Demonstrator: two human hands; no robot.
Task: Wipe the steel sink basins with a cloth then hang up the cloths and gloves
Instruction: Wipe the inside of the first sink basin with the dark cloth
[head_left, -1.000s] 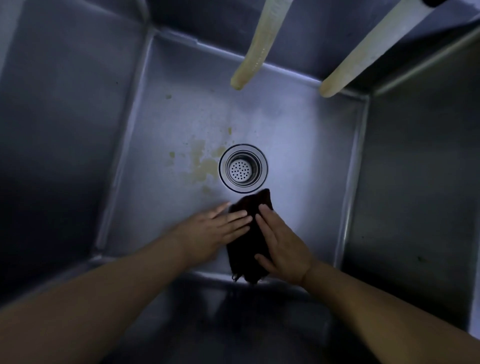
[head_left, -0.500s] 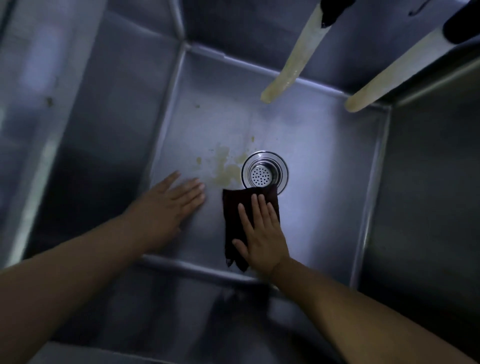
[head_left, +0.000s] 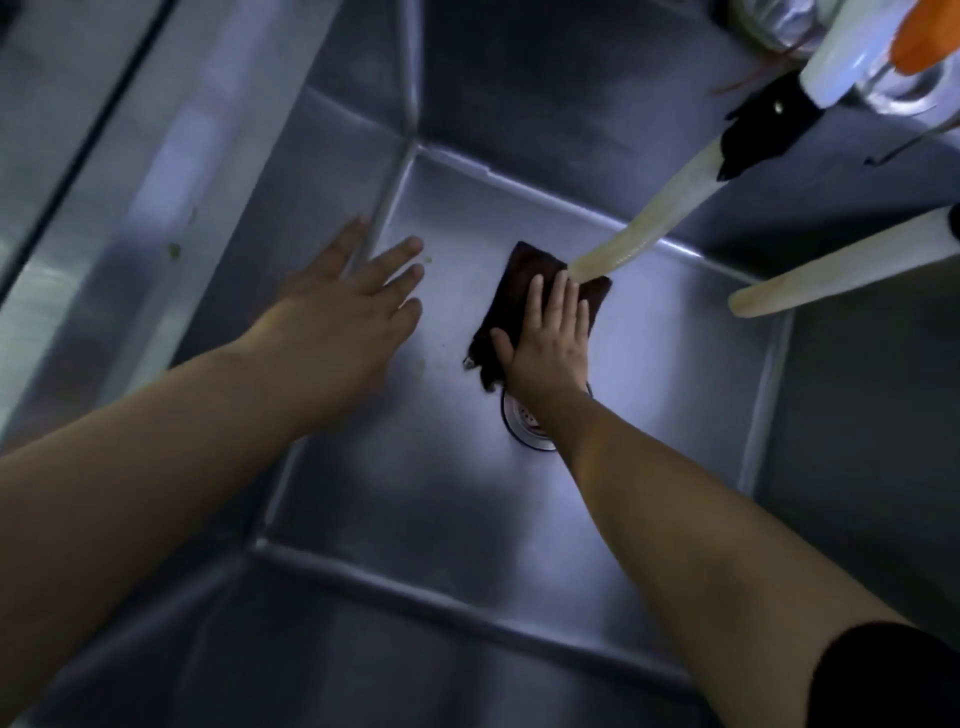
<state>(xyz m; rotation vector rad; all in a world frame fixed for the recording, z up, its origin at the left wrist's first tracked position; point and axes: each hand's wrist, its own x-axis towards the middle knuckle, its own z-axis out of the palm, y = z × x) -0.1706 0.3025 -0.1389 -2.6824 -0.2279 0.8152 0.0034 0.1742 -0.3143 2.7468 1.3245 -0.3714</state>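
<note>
Cloth pressed flat under the right hand, beyond the drain

The dark cloth (head_left: 524, 301) is held against the floor of the sink basin (head_left: 649, 415) by the right hand (head_left: 550, 343), whose fingers (head_left: 561, 296) are laid straight and close together on it; its long axis is seen to run from the near left toward the far wall, in line with the forearm. The drain (head_left: 524, 426) is half hidden beneath the wrist. The left hand (head_left: 348, 306) is spread flat and bare at the left wall, well apart from the cloth, so the next stroke is judged to belong to the right hand
</note>
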